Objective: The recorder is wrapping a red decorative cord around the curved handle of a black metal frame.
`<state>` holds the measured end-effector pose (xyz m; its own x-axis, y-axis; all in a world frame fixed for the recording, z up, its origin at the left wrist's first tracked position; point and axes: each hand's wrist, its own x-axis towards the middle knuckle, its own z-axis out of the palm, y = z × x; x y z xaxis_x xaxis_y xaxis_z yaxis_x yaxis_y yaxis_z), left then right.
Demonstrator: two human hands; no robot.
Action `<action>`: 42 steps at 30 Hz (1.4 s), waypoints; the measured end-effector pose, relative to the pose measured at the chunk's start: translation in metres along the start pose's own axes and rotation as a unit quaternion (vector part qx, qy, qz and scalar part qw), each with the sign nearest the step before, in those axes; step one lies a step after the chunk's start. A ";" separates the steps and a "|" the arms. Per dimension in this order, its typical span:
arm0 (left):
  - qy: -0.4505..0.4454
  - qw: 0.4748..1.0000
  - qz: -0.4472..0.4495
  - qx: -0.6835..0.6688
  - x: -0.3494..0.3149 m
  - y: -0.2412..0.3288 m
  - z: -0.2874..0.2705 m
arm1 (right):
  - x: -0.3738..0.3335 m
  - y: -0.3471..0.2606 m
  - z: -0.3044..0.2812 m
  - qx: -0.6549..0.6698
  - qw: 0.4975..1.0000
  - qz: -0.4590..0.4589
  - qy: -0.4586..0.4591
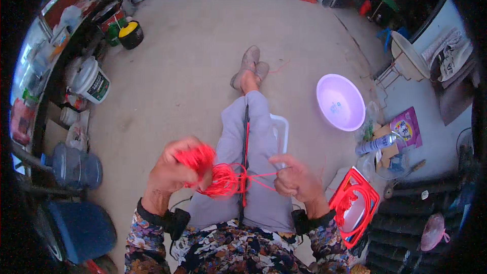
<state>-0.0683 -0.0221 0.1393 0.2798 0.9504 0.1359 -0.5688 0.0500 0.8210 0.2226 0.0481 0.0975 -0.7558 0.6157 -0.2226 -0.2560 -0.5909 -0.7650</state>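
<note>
A bundle of thin red cord (223,180) hangs over my thighs. My left hand (175,165) is closed around one end of the bundle, slightly blurred. To the right, my right hand (299,177) grips strands of the cord with curled fingers, the index finger pointing left. Those strands stretch taut from the bundle to this hand. Between my legs lies a long thin dark and red rod or strip (247,142), which the cord crosses; whether they are tied together I cannot tell.
At my right stands a red-rimmed container (374,195) with more red cord (346,203). A purple basin (341,102) lies on the floor beyond, near a spray can (376,143). To the left are a white bucket (94,82), a blue water jug (76,166) and a dark blue bin (81,231).
</note>
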 end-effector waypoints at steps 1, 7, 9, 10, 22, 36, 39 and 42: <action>0.025 0.976 -0.027 0.213 -0.005 0.002 0.001 | 0.003 0.001 -0.002 0.043 0.999 -0.013 -0.006; -0.172 0.761 -0.136 0.610 0.002 -0.014 0.006 | 0.030 0.032 -0.027 0.143 0.987 -0.075 0.005; -0.204 0.802 -0.130 0.546 -0.004 -0.009 0.005 | 0.031 0.033 -0.020 0.100 0.989 -0.103 0.041; -0.165 0.887 -0.103 0.418 -0.009 0.003 0.005 | 0.031 0.032 -0.018 0.089 0.991 -0.094 0.021; 0.324 0.844 0.367 -0.222 -0.060 0.052 -0.057 | 0.044 0.045 -0.013 0.302 0.949 -0.092 0.002; 0.134 0.912 -0.099 0.375 -0.030 -0.075 -0.045 | 0.036 0.042 -0.026 0.046 0.982 -0.093 0.157; -0.024 0.792 0.085 0.604 -0.013 -0.106 -0.042 | 0.030 0.048 -0.029 -0.308 0.929 -0.037 0.204; 0.038 0.813 -0.088 0.574 0.000 -0.116 -0.040 | 0.033 0.058 -0.027 -0.271 0.946 0.009 0.179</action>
<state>-0.0330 -0.0153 0.0222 0.2061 0.9777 -0.0392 0.5836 -0.0907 0.8070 0.1989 0.0480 0.0294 -0.4806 0.8021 -0.3544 0.1741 -0.3088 -0.9350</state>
